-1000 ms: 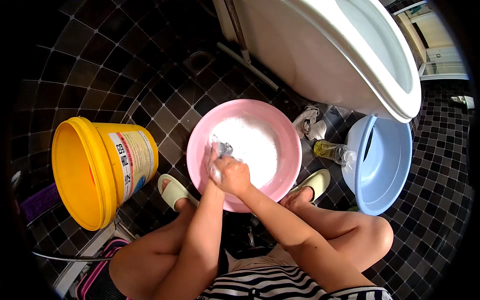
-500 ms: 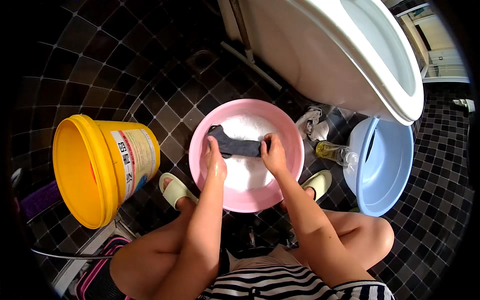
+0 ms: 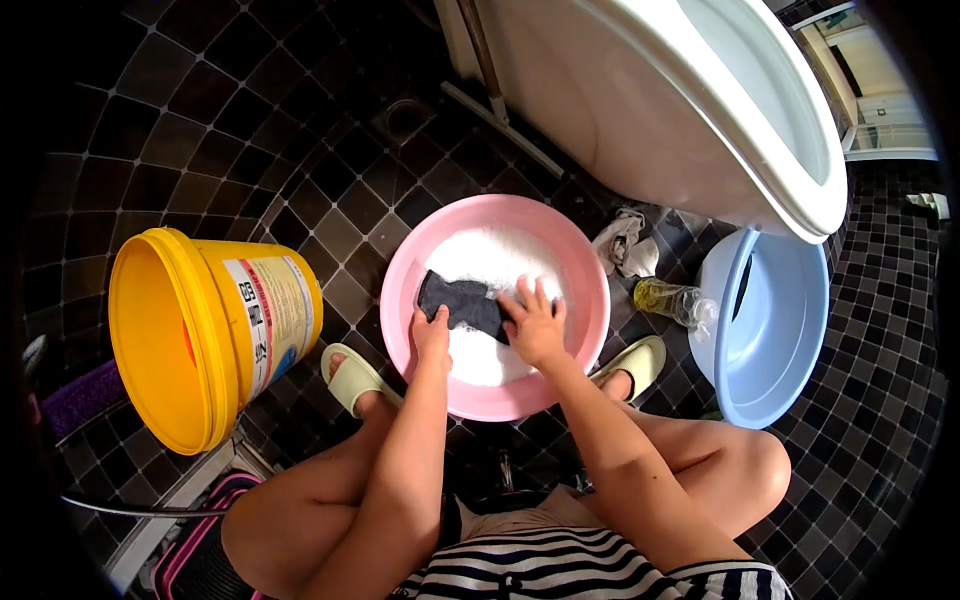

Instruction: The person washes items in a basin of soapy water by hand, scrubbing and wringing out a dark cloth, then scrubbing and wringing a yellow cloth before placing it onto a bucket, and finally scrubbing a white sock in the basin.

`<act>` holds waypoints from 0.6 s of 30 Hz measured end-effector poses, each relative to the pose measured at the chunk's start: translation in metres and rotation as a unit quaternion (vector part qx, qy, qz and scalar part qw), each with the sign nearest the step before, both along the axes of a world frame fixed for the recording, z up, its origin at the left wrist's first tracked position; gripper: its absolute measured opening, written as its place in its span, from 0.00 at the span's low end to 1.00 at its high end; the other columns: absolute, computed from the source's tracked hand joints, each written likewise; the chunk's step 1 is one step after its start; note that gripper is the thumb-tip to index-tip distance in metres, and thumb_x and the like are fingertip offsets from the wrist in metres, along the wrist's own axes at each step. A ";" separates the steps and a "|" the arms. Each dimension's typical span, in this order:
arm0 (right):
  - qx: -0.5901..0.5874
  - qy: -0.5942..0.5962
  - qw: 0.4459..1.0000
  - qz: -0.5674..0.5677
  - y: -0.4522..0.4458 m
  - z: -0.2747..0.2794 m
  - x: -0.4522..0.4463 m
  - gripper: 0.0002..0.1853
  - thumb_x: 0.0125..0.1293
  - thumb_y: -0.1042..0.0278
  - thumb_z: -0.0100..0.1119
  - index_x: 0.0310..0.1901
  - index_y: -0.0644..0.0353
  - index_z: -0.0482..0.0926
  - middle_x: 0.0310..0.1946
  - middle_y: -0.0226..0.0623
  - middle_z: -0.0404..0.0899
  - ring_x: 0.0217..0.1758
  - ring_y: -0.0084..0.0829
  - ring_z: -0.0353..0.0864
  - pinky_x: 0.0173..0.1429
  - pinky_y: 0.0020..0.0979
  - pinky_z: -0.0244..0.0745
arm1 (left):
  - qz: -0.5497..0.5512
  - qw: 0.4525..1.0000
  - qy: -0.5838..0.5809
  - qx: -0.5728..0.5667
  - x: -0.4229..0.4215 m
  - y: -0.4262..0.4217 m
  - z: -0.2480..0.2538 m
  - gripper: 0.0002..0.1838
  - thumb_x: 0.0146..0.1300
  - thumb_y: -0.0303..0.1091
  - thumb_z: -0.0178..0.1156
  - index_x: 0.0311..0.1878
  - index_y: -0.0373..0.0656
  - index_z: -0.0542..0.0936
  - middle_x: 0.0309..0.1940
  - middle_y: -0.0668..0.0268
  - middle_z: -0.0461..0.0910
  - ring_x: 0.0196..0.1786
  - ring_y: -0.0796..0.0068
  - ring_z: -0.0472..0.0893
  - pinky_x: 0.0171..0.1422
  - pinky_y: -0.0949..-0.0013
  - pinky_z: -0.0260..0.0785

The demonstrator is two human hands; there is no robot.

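A dark grey sock (image 3: 458, 300) lies over white suds (image 3: 490, 250) inside a pink basin (image 3: 400, 350) between my feet. With thumb and fingers, my left hand (image 3: 432, 338) grips the sock's lower edge near its left part. My right hand (image 3: 535, 322) is at the sock's right end, fingers spread and fingertips against the cloth and foam. Part of that end is hidden under the right fingers.
On the left, a yellow bucket (image 3: 215, 340) lies on its side. A crumpled light cloth (image 3: 627, 245) and a bottle of yellow liquid (image 3: 665, 300) lie right of the basin, by a tilted blue basin (image 3: 775, 340). A white tub (image 3: 660, 130) stands behind.
The sock has come down onto the suds, its right end now lower. My right hand has opened from a pinch into spread fingers, and my left hand has moved slightly lower.
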State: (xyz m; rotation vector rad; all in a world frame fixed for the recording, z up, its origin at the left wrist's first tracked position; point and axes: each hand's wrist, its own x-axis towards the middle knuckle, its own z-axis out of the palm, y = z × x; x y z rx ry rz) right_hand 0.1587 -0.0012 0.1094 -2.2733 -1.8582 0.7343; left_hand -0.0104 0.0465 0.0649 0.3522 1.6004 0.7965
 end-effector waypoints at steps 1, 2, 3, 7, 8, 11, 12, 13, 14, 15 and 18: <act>-0.048 -0.005 0.998 0.044 -0.005 -0.006 -0.008 0.28 0.61 0.62 0.54 0.64 0.36 0.65 0.71 0.33 0.52 0.74 0.42 0.47 0.70 0.59 0.42 | 0.005 1.000 0.003 0.005 0.002 0.001 0.003 0.21 0.63 0.25 0.55 0.60 0.36 0.69 0.52 0.60 0.75 0.52 0.68 0.74 0.57 0.70 0.64; -0.095 -0.010 0.991 0.089 -0.008 -0.013 -0.013 0.27 0.62 0.61 0.52 0.65 0.35 0.64 0.71 0.32 0.53 0.74 0.42 0.47 0.70 0.60 0.40 | 0.006 1.000 0.003 0.005 0.004 0.001 0.006 0.21 0.63 0.25 0.55 0.60 0.36 0.69 0.52 0.60 0.75 0.52 0.68 0.74 0.57 0.70 0.64; -0.184 -0.004 0.975 0.124 -0.006 -0.009 -0.015 0.27 0.65 0.59 0.49 0.66 0.34 0.63 0.70 0.30 0.55 0.73 0.41 0.50 0.72 0.60 0.37 | -0.005 0.999 0.029 -0.020 0.007 0.001 0.016 0.21 0.63 0.25 0.55 0.60 0.36 0.69 0.52 0.59 0.75 0.51 0.68 0.74 0.56 0.70 0.65; -0.226 -0.062 0.947 0.221 0.014 -0.015 0.002 0.24 0.64 0.57 0.49 0.63 0.37 0.67 0.64 0.33 0.64 0.67 0.38 0.60 0.74 0.53 0.38 | 0.041 0.999 0.009 0.000 0.002 0.001 0.010 0.18 0.63 0.25 0.54 0.57 0.36 0.72 0.50 0.60 0.76 0.50 0.70 0.75 0.56 0.71 0.65; -0.261 -0.079 0.940 0.207 0.022 -0.011 0.007 0.24 0.63 0.57 0.51 0.62 0.37 0.68 0.63 0.34 0.65 0.66 0.37 0.61 0.74 0.52 0.38 | 0.077 0.997 -0.019 0.006 0.001 0.000 0.009 0.17 0.64 0.25 0.54 0.56 0.36 0.73 0.50 0.61 0.76 0.50 0.71 0.75 0.56 0.71 0.65; -0.147 -0.050 0.988 0.020 0.022 -0.005 0.010 0.24 0.62 0.63 0.52 0.61 0.39 0.70 0.66 0.36 0.61 0.68 0.40 0.60 0.72 0.52 0.45 | 0.073 0.997 0.002 0.009 -0.001 0.000 -0.003 0.15 0.66 0.27 0.51 0.55 0.40 0.74 0.51 0.64 0.76 0.50 0.73 0.74 0.54 0.73 0.65; -0.110 -0.046 0.993 -0.027 0.015 -0.005 0.007 0.24 0.60 0.63 0.52 0.60 0.39 0.70 0.66 0.36 0.60 0.67 0.41 0.59 0.71 0.52 0.46 | 0.074 0.997 0.000 0.009 0.000 0.001 0.003 0.15 0.66 0.27 0.51 0.55 0.40 0.74 0.51 0.64 0.76 0.50 0.73 0.74 0.54 0.73 0.65; -0.109 -0.048 0.992 -0.027 0.004 -0.010 0.006 0.24 0.60 0.63 0.52 0.60 0.39 0.70 0.66 0.36 0.60 0.67 0.41 0.59 0.71 0.52 0.46 | 0.077 0.997 -0.001 -0.023 0.001 0.003 0.010 0.16 0.66 0.26 0.52 0.56 0.38 0.73 0.50 0.63 0.76 0.50 0.72 0.75 0.55 0.72 0.65; -0.113 -0.083 0.986 0.089 -0.007 -0.015 0.005 0.24 0.59 0.63 0.54 0.60 0.39 0.70 0.66 0.38 0.58 0.68 0.42 0.58 0.71 0.53 0.47 | 0.079 0.995 -0.001 -0.054 0.002 0.006 0.017 0.16 0.66 0.26 0.52 0.57 0.37 0.72 0.49 0.63 0.77 0.50 0.71 0.75 0.56 0.71 0.65; -0.116 -0.116 0.965 0.204 -0.009 -0.014 0.005 0.25 0.58 0.63 0.55 0.60 0.39 0.70 0.67 0.39 0.57 0.69 0.42 0.56 0.70 0.54 0.48 | 0.081 0.995 -0.004 -0.061 0.002 0.005 0.015 0.16 0.66 0.28 0.52 0.57 0.40 0.72 0.49 0.63 0.76 0.49 0.72 0.75 0.55 0.70 0.67; -0.176 -0.029 0.964 0.198 -0.002 -0.011 0.020 0.27 0.56 0.64 0.57 0.60 0.42 0.70 0.65 0.42 0.57 0.69 0.43 0.55 0.70 0.56 0.47 | 0.108 0.990 -0.046 -0.072 -0.003 0.000 -0.007 0.16 0.66 0.33 0.53 0.57 0.46 0.74 0.54 0.69 0.73 0.53 0.75 0.72 0.51 0.70 0.65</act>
